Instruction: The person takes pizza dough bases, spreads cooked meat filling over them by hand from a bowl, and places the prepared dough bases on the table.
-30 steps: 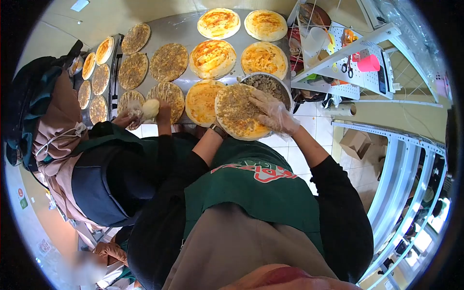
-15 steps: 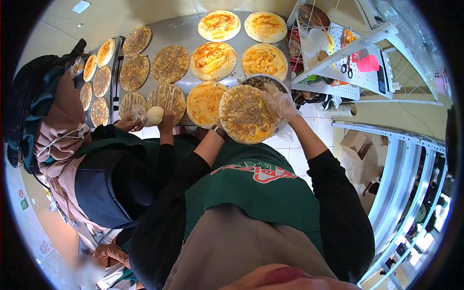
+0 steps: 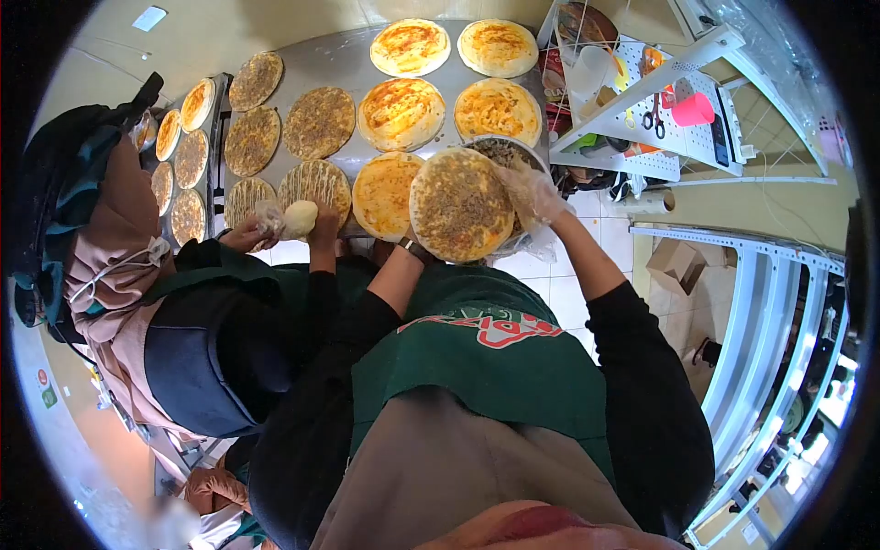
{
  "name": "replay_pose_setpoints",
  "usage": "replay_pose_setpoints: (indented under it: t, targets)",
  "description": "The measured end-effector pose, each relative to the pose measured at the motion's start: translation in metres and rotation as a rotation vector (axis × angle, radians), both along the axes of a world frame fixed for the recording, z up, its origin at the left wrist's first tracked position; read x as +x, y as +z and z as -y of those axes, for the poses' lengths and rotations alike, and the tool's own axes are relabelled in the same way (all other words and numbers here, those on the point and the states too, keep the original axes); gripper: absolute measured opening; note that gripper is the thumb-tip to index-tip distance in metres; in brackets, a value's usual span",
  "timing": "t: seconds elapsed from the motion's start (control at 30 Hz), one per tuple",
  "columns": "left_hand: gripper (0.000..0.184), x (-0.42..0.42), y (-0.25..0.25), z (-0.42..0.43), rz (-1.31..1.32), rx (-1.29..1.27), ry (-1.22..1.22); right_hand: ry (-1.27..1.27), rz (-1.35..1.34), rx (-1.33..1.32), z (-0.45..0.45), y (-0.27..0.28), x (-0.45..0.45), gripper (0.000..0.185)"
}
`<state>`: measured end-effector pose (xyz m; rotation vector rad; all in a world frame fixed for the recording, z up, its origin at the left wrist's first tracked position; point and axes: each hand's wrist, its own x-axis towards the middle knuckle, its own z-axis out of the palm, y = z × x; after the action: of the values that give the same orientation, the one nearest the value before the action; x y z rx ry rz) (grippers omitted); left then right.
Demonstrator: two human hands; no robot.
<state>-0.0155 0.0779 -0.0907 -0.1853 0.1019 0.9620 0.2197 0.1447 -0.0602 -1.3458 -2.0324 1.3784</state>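
Flatbread sits beyond the surface, topping already covering most of its face. My left hand seems to support it underneath, fingers hidden. My gloved right hand is beside it, over the bowl; cannot tell whether its grip is closed.

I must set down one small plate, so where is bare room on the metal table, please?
The widest bare patch of the metal table lies at the back, between the rear brown-topped flatbread and the left rear orange-sauced one. Between the other flatbreads only slim gaps show. Front right is crowded: the held flatbread overlaps the bowl, beside the gloved right hand.
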Motion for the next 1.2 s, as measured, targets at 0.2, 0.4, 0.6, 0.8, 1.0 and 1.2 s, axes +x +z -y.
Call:
replay_pose_setpoints:
  t: [0.2, 0.4, 0.6, 0.8, 1.0, 1.2]
  targets:
    - [0.053, -0.003, -0.004, 0.001, 0.013, -0.008, 0.038, -0.723, -0.754, -1.130, 0.048, 0.024, -0.034, 0.078]
    - [0.053, 0.003, -0.007, -0.001, 0.002, -0.014, 0.068, -0.600, -0.559, -0.703, 0.030, -0.052, -0.018, 0.068]
    - [0.053, 0.003, -0.009, 0.004, -0.002, -0.008, 0.097, -0.172, 0.458, -0.057, 0.008, -0.034, -0.015, 0.042]
    - [0.053, -0.013, -0.013, 0.011, -0.009, -0.015, 0.127, 0.048, 0.790, 0.302, 0.027, -0.059, -0.031, 0.034]
    - [0.053, -0.013, -0.020, 0.007, -0.012, 0.002, 0.145, 0.162, 0.302, -0.058, -0.018, -0.070, 0.003, 0.023]
    - [0.053, -0.006, -0.029, 0.003, 0.009, 0.014, 0.152, -0.191, -0.314, -0.596, -0.010, 0.025, -0.006, 0.036]
